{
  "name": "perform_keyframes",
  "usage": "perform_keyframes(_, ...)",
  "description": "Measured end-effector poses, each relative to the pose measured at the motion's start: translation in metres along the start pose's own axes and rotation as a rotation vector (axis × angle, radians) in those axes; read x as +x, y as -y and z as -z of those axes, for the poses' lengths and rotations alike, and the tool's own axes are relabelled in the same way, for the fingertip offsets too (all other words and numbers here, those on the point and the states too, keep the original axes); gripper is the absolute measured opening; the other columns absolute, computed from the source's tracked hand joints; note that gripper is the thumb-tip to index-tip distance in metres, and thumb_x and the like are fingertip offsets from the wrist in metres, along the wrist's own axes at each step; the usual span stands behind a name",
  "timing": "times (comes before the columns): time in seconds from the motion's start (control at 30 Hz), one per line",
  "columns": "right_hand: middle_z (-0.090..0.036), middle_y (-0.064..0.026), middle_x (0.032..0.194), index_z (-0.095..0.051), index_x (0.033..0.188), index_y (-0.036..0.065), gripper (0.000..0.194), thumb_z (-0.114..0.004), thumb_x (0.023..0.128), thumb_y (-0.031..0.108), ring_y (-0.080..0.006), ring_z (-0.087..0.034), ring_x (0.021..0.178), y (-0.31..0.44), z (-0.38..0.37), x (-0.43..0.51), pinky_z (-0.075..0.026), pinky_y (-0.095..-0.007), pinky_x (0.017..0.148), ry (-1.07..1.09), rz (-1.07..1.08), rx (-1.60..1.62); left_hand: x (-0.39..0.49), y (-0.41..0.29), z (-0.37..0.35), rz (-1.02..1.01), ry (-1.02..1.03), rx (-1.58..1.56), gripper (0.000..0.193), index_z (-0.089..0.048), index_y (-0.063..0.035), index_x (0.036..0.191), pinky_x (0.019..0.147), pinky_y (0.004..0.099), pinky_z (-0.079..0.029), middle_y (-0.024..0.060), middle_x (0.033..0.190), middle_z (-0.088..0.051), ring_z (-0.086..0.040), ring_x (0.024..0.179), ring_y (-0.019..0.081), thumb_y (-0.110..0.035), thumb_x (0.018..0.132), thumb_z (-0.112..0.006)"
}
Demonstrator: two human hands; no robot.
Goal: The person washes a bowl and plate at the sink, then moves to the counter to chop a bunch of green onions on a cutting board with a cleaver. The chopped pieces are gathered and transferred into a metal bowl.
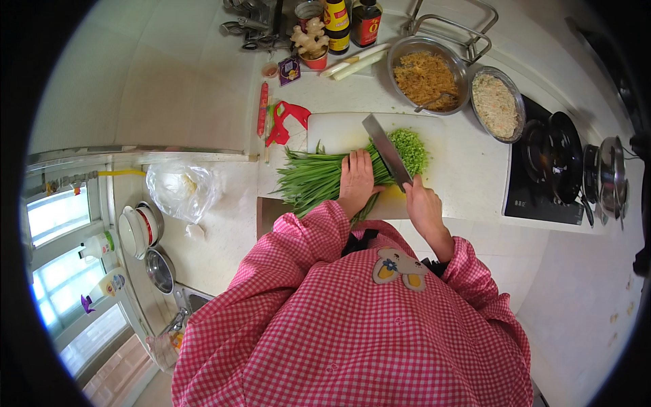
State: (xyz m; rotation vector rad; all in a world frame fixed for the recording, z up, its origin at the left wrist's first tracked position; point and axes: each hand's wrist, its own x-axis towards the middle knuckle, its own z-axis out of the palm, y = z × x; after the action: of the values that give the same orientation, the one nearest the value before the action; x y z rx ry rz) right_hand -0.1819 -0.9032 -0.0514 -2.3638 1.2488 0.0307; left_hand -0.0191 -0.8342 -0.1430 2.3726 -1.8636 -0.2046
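Note:
My left hand (358,178) lies over a thick bundle of long green garlic chives (310,175), holding it down on a white cutting board (335,129). In my right hand (426,206) is the handle of a cleaver (386,150). Its broad blade stands slanted across the bundle's cut end, just right of my left fingers. Against the blade's far side sits a heap of finely chopped chives (409,147). The leafy ends spread left past the board. The lower edge of the blade is hidden among the greens.
Behind the board stand a steel bowl of brown shredded food (427,76) and a bowl of pale mixture (496,107). An induction cooktop (529,203) with pans (563,157) is at right. Leek stalks (358,61), ginger (310,38) and a red plastic strip (290,114) lie further left.

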Motion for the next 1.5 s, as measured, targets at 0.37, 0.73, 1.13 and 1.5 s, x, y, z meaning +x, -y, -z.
perform_keyframes(0.37, -0.064, -0.023, 0.065, -0.048, 0.097, 0.0, 0.021, -0.05, 0.1, 0.021, -0.0434, -0.065, 0.063, 0.002, -0.01, -0.007, -0.051, -0.0528, 0.055, 0.062, -0.034, -0.009, 0.001, 0.0, -0.006, 0.018, -0.017, -0.049, 0.103, -0.035, 0.0125, 0.139, 0.111, 0.0489, -0.027, 0.0243, 0.141, -0.041, -0.037, 0.131, 0.0374, -0.057, 0.073, -0.073)
perform_keyframes(0.73, -0.066, -0.0208, 0.068, -0.049, 0.097, -0.001, 0.024, -0.051, 0.1, 0.023, -0.0408, -0.068, 0.064, 0.013, -0.039, 0.032, -0.054, -0.0497, 0.056, 0.09, -0.075, -0.076, 0.005, 0.0, -0.013, 0.057, 0.066, -0.025, 0.1, -0.036, 0.0079, 0.141, 0.112, 0.0496, -0.027, 0.0224, 0.143, -0.041, -0.037, 0.134, 0.0358, -0.055, 0.073, -0.074)
perform_keyframes(1.13, -0.066, -0.0199, 0.067, -0.05, 0.096, 0.003, 0.026, -0.05, 0.1, 0.029, -0.04, -0.067, 0.064, 0.002, -0.064, 0.032, -0.054, -0.0507, 0.055, -0.008, -0.054, -0.056, 0.003, -0.002, -0.006, 0.059, 0.005, -0.001, 0.106, -0.038, 0.0092, 0.14, 0.113, 0.0497, -0.026, 0.0225, 0.142, -0.043, -0.037, 0.134, 0.0362, -0.062, 0.069, -0.072)
perform_keyframes(1.5, -0.066, -0.0256, 0.075, -0.048, 0.104, 0.001, 0.026, -0.047, 0.101, 0.026, -0.0468, -0.066, 0.074, 0.001, -0.034, 0.026, -0.052, -0.057, 0.067, 0.135, -0.033, 0.026, 0.0, -0.005, -0.003, 0.079, -0.008, 0.009, 0.107, -0.038, 0.0096, 0.139, 0.113, 0.053, -0.023, 0.0218, 0.143, -0.041, -0.033, 0.137, 0.0369, -0.062, 0.068, -0.073)
